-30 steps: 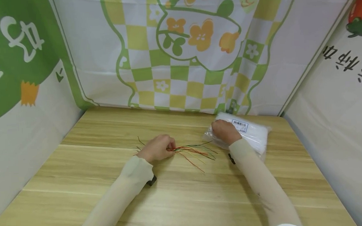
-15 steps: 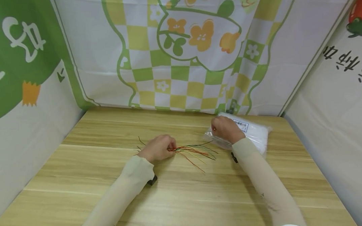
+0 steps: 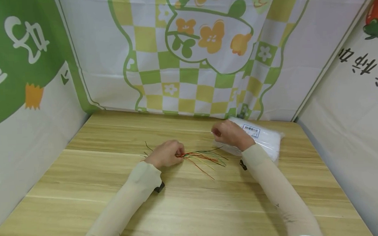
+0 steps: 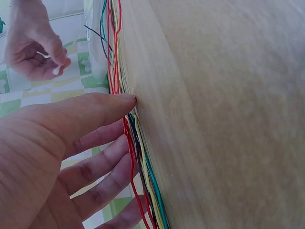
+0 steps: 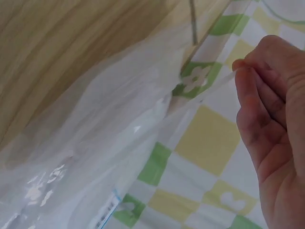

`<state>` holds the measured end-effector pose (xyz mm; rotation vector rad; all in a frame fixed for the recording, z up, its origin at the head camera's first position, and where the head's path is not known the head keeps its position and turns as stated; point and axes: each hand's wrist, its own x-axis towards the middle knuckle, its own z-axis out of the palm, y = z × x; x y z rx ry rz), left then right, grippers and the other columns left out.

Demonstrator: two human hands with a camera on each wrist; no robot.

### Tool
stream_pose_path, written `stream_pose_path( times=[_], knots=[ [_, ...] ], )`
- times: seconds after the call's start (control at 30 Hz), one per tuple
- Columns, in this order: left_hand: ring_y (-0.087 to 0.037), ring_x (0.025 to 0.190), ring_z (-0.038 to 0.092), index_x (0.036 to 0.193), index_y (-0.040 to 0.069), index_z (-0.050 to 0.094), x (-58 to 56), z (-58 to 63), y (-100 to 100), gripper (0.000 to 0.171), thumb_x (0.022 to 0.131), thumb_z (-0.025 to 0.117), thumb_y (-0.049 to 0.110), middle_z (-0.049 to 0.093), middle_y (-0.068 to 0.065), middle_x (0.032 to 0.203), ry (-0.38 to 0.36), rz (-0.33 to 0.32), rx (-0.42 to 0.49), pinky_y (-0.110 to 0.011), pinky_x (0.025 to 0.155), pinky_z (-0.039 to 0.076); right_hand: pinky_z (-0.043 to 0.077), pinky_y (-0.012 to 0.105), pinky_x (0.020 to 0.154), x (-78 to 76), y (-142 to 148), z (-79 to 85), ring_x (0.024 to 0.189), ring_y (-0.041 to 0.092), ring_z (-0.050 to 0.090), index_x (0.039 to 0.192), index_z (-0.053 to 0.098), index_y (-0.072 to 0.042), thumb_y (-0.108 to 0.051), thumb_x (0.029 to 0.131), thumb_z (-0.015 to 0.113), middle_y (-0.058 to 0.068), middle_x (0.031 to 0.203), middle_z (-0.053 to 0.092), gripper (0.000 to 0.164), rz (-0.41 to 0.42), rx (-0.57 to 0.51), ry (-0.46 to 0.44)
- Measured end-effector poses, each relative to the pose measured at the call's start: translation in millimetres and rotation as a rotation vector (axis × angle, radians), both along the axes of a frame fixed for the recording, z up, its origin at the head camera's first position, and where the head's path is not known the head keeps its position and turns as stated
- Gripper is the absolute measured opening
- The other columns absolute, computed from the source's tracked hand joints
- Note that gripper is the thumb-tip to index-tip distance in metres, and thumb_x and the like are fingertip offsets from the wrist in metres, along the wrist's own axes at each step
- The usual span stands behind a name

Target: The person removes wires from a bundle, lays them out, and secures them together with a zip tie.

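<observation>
In the head view my left hand [image 3: 166, 154] pinches the middle of a bundle of thin wires [image 3: 193, 153] in red, yellow, green and dark colours. The left wrist view shows the thumb across the wires [image 4: 131, 157] and the fingers behind them. My right hand [image 3: 233, 133] is over the near left part of a clear plastic bag [image 3: 269, 140] with white contents. Between its thumb and index finger it pinches a thin, translucent white cable tie [image 5: 213, 89], which slants toward the bag [image 5: 95, 114]. Its far end is not clearly visible.
A barcode label [image 3: 251, 131] is on the bag, which lies at the back right of the wooden table [image 3: 186, 209]. Printed cloth [image 3: 187, 76] hangs behind the table, and more cloth stands at both sides.
My right hand has moved left and slightly up, from the bag's left part toward its edge, and a little white tip now shows at its fingers. My left hand still pinches the wires.
</observation>
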<state>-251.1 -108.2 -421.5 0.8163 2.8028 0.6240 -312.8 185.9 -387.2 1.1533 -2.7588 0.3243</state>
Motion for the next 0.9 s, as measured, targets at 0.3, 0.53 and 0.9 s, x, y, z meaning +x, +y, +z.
stream_pose_path(
  times=[0.3,0.53,0.9],
  knots=[
    [-0.018,0.093,0.065,0.104,0.012,0.075,-1.1,-0.2,0.0,0.012,0.094,0.08,0.015,0.073,-0.002,0.1,-0.002,0.005,-0.011,-0.041,0.087,0.056,0.059,0.026,0.071,14.8,-19.1,7.4,0.078,0.014,0.07,0.094,0.077,-0.003,-0.005,0.096,0.075,0.008,0.088,0.076,0.004,0.136,-0.118,-0.052],
    [-0.018,0.094,0.067,0.104,0.011,0.076,-0.4,-1.4,-0.3,0.012,0.094,0.081,0.015,0.075,-0.003,0.101,0.006,-0.003,-0.022,-0.042,0.088,0.057,0.059,0.024,0.07,29.8,-29.5,14.5,0.074,0.012,0.07,0.089,0.079,-0.005,-0.002,0.091,0.076,0.004,0.084,0.076,0.005,0.224,-0.109,0.097],
    [-0.017,0.091,0.067,0.103,0.008,0.074,0.4,1.7,-2.6,0.011,0.094,0.08,0.012,0.075,-0.003,0.098,-0.004,-0.023,0.014,-0.039,0.086,0.057,0.058,0.028,0.066,74.9,-39.4,43.9,0.076,0.009,0.073,0.094,0.081,-0.013,-0.007,0.093,0.073,-0.003,0.089,0.079,0.01,0.175,-0.087,0.204]
  ],
)
